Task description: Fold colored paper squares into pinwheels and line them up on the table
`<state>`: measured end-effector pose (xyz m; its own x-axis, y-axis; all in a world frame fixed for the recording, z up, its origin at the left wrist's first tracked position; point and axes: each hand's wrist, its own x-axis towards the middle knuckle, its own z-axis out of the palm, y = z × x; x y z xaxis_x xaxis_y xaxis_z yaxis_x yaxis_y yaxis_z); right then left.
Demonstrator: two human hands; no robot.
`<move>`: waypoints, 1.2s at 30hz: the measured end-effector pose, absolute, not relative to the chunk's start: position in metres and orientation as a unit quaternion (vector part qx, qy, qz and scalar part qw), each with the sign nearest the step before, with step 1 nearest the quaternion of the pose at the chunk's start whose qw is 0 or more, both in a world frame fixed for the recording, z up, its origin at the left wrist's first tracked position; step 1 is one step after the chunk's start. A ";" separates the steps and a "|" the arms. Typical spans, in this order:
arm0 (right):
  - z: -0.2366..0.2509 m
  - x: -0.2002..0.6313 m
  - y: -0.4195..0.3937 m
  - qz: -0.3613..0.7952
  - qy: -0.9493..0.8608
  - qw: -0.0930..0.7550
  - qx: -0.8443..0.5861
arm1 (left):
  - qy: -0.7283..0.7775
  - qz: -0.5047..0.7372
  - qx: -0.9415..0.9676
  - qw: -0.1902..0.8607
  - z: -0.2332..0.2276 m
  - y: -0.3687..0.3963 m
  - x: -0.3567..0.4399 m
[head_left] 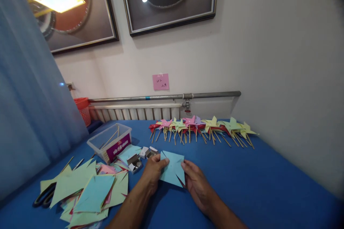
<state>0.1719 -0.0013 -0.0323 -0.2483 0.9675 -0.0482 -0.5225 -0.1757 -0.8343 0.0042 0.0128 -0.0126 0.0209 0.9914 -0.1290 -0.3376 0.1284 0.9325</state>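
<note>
Between my two hands is a light blue paper square (172, 170) with slits cut in from its corners. My left hand (156, 170) pinches its left edge, thumb on top. On the right edge, my right hand (195, 182) grips the sheet with fingers and thumb. Just beyond my left hand sit small open boxes of metal pins (135, 163). To the left lies a loose heap of coloured paper sheets (94, 193), some of them slit. Black-handled scissors (44, 195) stick out partly from under the heap.
A clear plastic box (110, 141) with wooden sticks stands behind the papers. Finished paper pinwheels (188, 125) on sticks lie in a row along the back of the blue table (228, 179). Behind are a radiator pipe (161, 97), a red basket (83, 110) and a blue curtain (29, 96).
</note>
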 end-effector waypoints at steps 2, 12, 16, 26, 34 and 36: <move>-0.024 0.171 -0.008 0.722 -0.365 0.511 -0.291 | 0.435 0.537 0.380 0.614 -0.012 0.010 0.007; -0.022 0.167 -0.010 0.716 -0.380 0.483 -0.331 | 0.440 0.555 0.394 0.585 -0.002 0.002 0.017; -0.023 0.166 -0.010 0.708 -0.368 0.495 -0.344 | 0.455 0.549 0.417 0.564 -0.005 0.003 0.017; -0.031 0.163 -0.004 0.694 -0.344 0.521 -0.360 | 0.499 0.562 0.448 0.484 -0.008 0.006 0.015; -0.035 0.163 -0.002 0.703 -0.308 0.526 -0.365 | 0.491 0.545 0.665 0.140 -0.005 -0.002 0.007; -0.035 0.164 -0.001 0.706 -0.302 0.530 -0.360 | 0.450 0.514 0.729 0.042 -0.006 -0.003 0.005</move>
<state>0.1641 -0.0015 -0.0348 -0.1794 0.9656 -0.1880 -0.5310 -0.2559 -0.8078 0.0046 -0.0032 -0.0065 0.0676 0.6996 0.7113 0.6133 -0.5915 0.5235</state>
